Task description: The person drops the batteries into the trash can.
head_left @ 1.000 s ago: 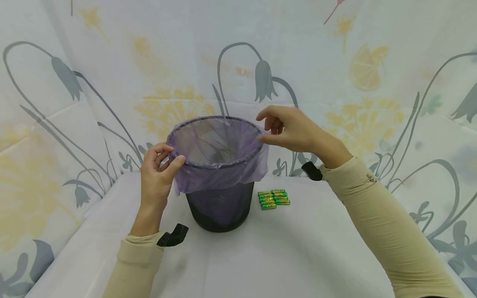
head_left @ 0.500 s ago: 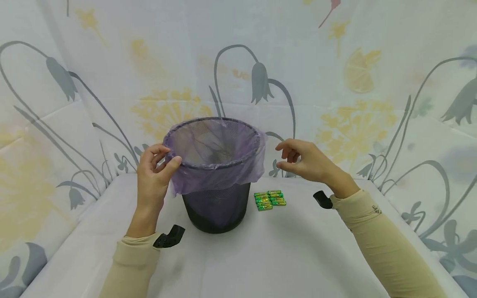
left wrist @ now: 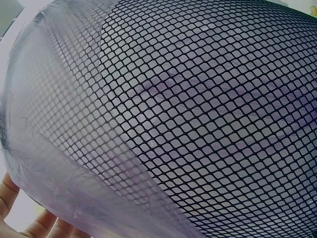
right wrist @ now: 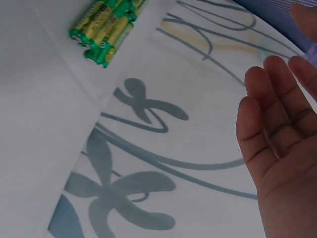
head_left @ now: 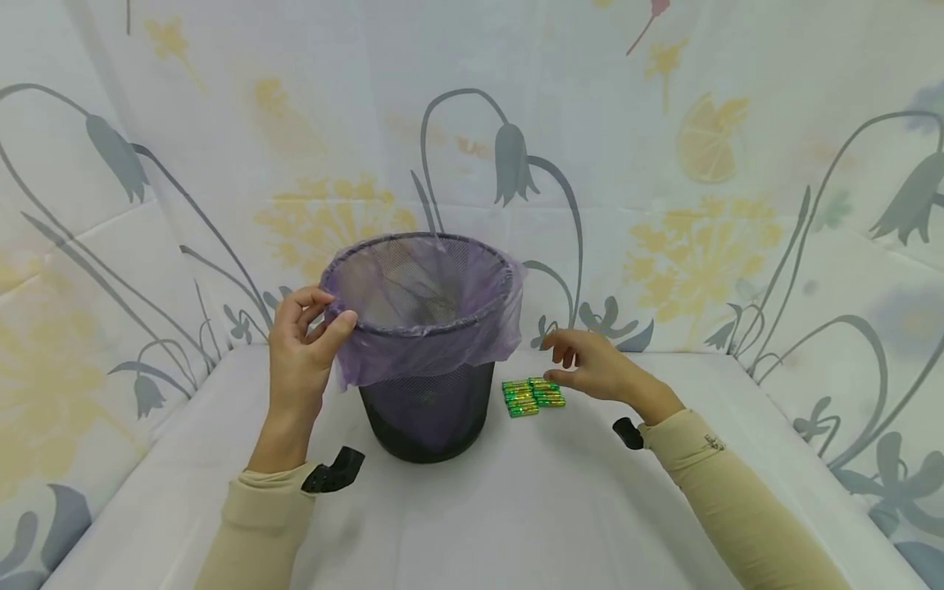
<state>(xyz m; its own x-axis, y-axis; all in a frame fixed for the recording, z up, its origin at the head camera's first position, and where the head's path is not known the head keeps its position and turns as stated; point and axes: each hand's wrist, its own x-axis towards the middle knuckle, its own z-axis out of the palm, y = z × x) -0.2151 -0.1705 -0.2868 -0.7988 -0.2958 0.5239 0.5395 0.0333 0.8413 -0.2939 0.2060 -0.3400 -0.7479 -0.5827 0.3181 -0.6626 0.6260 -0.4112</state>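
A black mesh wastebasket (head_left: pixel 428 426) stands upright on the white table, lined with a thin purple bin bag (head_left: pixel 420 360) folded out over its rim. My left hand (head_left: pixel 301 356) grips the bag-covered rim on the left side, thumb in front and fingers curled behind. Close up in the left wrist view are the mesh wall (left wrist: pixel 213 114) and the translucent bag edge (left wrist: pixel 49 168). Several green and yellow batteries (head_left: pixel 522 399) lie grouped right of the basket. Just above and right of them hovers my right hand (head_left: pixel 596 370), its fingers loosely bent and holding nothing.
A white cloth (head_left: pixel 479 524) covers the table. Behind it hangs a curtain (head_left: pixel 605 164) with grey flowers and yellow blossoms, meeting the table's back edge. Black wrist mounts sit at the left cuff (head_left: pixel 333 471) and right cuff (head_left: pixel 628 433).
My right hand has left the right side of the basket's rim and come down toward the batteries. The left hand stays at the rim; the view has shifted slightly.
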